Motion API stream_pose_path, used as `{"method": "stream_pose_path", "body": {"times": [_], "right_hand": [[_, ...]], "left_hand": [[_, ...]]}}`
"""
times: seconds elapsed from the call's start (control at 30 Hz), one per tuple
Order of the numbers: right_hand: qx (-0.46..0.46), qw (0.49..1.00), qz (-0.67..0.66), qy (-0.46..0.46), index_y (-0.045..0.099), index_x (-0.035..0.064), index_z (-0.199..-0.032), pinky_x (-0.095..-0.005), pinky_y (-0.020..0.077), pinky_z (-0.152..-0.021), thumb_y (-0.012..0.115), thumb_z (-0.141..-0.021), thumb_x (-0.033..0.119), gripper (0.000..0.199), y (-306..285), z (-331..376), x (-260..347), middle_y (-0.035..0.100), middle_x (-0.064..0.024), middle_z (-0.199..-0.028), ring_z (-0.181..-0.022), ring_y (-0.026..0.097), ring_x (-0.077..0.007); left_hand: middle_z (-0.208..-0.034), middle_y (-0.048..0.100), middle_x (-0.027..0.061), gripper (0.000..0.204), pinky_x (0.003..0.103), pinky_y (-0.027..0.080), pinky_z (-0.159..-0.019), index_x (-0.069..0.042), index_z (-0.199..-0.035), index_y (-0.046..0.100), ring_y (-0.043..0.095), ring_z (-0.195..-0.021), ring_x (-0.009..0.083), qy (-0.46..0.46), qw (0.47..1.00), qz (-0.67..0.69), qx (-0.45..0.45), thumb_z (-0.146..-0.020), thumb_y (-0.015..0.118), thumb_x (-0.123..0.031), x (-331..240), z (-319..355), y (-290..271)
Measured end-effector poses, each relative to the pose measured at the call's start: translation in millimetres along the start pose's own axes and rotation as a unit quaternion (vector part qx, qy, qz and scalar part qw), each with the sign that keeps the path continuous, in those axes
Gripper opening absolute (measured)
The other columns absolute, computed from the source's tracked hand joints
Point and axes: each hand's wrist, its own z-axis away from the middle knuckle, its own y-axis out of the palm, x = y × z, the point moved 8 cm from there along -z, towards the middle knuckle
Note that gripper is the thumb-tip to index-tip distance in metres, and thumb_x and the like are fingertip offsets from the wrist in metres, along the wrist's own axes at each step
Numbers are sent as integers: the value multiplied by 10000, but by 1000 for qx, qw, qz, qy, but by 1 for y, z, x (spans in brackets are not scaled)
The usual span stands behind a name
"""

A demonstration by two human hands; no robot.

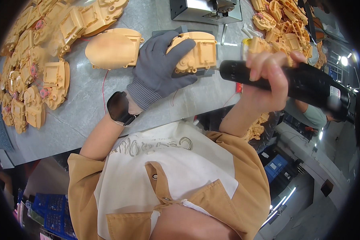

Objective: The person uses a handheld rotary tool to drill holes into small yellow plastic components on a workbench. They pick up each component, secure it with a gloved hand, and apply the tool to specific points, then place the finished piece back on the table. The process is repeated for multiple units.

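Screw-driving step judged to be in hand. A tan plastic housing (196, 52) is pinned to the grey bench (92, 100) by the left hand (160, 70), grey-gloved, fingers spread flat over the housing's left half. A black electric screwdriver (284, 80) is gripped by the right hand (268, 80), bare, fingers fully wrapped round the barrel; its bit is met with the housing's right edge. The next move is judged to call for the bit kept square and the housing kept from turning.

Counted: one screwdriver; one housing under work; one closed shell (114, 48) just left of the housing. Heaps of like parts (32, 72) far left and upper right of the housing, too many to count. A metal device (206, 10) lies behind the housing.
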Motion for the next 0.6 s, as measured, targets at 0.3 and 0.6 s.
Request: {"method": "stream_pose_path", "body": {"times": [0.3, 0.6], "right_hand": [[18, 1000, -21, -1, 303, 16, -1189, -348, 430, -560, 442, -737, 37, 473, 2, 2, 13, 403, -65, -573, -474, 435, -168], [9, 997, -72, -1, 316, 39, -1212, -350, 429, -559, 430, -737, 30, 488, -6, 2, 12, 414, -66, -602, -475, 429, -167]], "left_hand": [[-1200, 476, 61, 449, 521, 242, -1015, -196, -944, 586, 391, -1138, 342, 71, 995, -64, -41, -604, 756, -433, -40, -6, -17], [-1084, 552, 38, 264, 576, 189, -1041, -148, -632, 557, 376, -1164, 309, 89, 991, -66, -71, -537, 751, -299, -52, -21, -8]]}}
